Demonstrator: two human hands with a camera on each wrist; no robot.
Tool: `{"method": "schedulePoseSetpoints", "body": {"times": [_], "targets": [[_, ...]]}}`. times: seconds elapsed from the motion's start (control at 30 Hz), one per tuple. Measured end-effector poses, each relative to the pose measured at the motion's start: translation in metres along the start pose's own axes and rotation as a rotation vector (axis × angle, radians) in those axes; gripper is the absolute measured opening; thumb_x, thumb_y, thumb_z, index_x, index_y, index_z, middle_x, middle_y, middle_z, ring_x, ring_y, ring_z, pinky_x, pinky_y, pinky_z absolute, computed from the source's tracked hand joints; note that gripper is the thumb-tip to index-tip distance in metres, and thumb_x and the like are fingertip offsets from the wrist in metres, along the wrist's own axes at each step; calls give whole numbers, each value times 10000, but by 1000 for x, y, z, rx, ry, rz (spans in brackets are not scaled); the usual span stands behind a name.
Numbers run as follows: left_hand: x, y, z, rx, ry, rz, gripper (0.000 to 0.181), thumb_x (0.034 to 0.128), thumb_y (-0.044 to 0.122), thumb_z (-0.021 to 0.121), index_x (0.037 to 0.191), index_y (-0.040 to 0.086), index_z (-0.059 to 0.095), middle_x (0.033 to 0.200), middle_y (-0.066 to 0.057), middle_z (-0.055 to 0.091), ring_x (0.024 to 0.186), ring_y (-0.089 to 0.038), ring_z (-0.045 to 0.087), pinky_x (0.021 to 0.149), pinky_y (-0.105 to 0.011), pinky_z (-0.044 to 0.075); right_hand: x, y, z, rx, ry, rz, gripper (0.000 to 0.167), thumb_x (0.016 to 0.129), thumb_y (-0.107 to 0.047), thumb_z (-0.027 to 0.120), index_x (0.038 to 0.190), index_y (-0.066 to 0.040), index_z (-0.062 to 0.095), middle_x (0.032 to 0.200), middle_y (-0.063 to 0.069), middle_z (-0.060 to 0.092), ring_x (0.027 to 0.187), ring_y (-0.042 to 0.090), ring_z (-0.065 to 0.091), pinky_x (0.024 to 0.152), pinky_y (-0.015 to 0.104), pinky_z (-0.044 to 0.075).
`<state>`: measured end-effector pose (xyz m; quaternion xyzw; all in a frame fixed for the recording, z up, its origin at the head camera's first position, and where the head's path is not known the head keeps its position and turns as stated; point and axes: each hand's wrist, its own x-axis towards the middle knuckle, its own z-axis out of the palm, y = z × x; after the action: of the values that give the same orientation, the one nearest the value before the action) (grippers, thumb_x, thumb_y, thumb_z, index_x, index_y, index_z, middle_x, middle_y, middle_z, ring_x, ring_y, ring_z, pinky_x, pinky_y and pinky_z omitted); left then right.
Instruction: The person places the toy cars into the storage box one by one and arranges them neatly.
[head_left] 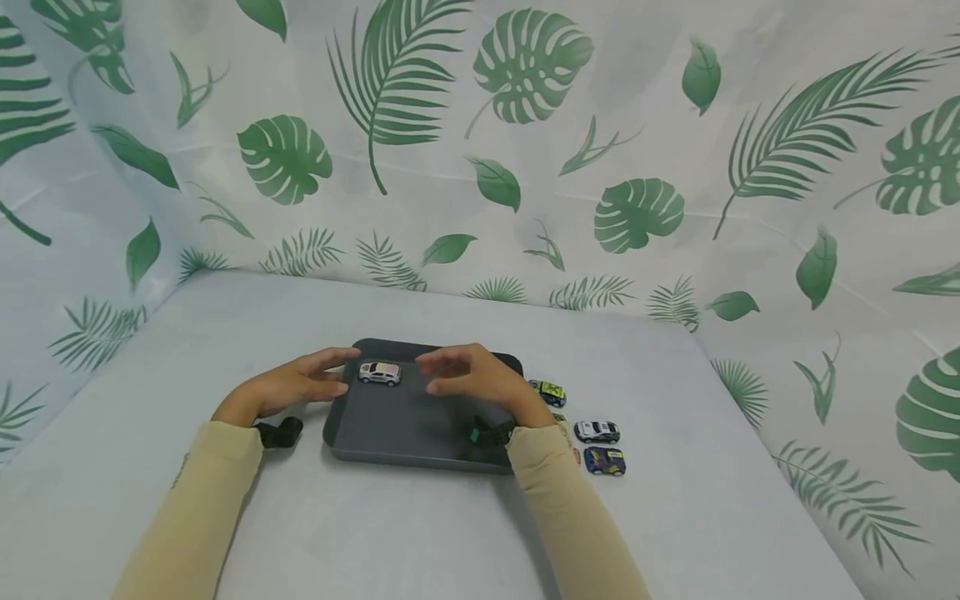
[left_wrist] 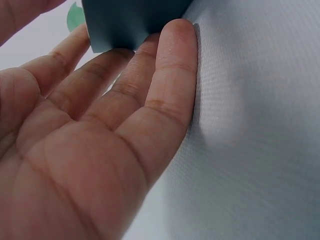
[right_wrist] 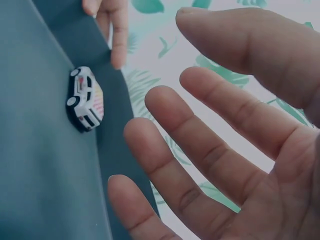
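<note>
A dark grey tray point(head_left: 420, 433) lies on the white tabletop. Inside it, near the far left corner, stands a white toy car point(head_left: 380, 372) with a pink-patterned roof; the right wrist view shows the toy car point(right_wrist: 87, 100) close to the tray wall. My left hand point(head_left: 292, 385) is at the tray's left edge, and in the left wrist view its fingers point(left_wrist: 170, 75) reach under the tray's side wall point(left_wrist: 130, 25). Above the tray hovers my right hand point(head_left: 480, 375), fingers spread and holding nothing, to the right of the car.
Right of the tray are more toy cars: a yellow-green and black one point(head_left: 549, 392), a white and black one point(head_left: 597, 431), and a dark blue one point(head_left: 604, 461). Others are partly hidden by my right sleeve point(head_left: 562, 483). Leaf-patterned cloth point(head_left: 420, 217) stands behind the table.
</note>
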<state>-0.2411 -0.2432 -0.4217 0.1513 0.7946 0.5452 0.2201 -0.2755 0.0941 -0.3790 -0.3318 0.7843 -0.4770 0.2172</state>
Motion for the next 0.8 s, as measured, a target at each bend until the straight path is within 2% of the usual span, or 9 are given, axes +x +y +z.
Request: {"method": "schedulePoseSetpoints", "body": {"times": [0.23, 0.5, 0.8], "targets": [[0, -1, 0, 12, 1, 0, 760, 1083, 157, 661, 1698, -3, 243, 1764, -316, 108, 1574, -597, 214, 1227, -675, 342, -12, 4, -4, 15, 31, 0, 487, 1006, -53, 730, 1467, 60, 621, 1410, 310, 654, 1255, 345, 683, 1052, 379, 548], [-1, 0, 1, 10, -3, -2, 765, 1082, 163, 663, 1698, -2, 241, 1763, -321, 95, 1579, -596, 200, 1232, -676, 329, -26, 11, -10, 49, 63, 32, 478, 1015, -101, 745, 1466, 22, 643, 1413, 280, 663, 1202, 247, 706, 1039, 402, 572], [-1, -2, 1, 20, -4, 3, 760, 1080, 180, 663, 1696, 2, 255, 1766, -311, 110, 1583, -591, 195, 1237, -689, 310, -36, 15, -14, 114, 89, 32, 478, 1001, -40, 737, 1459, 53, 633, 1399, 331, 645, 1181, 256, 705, 1019, 375, 579]]}}
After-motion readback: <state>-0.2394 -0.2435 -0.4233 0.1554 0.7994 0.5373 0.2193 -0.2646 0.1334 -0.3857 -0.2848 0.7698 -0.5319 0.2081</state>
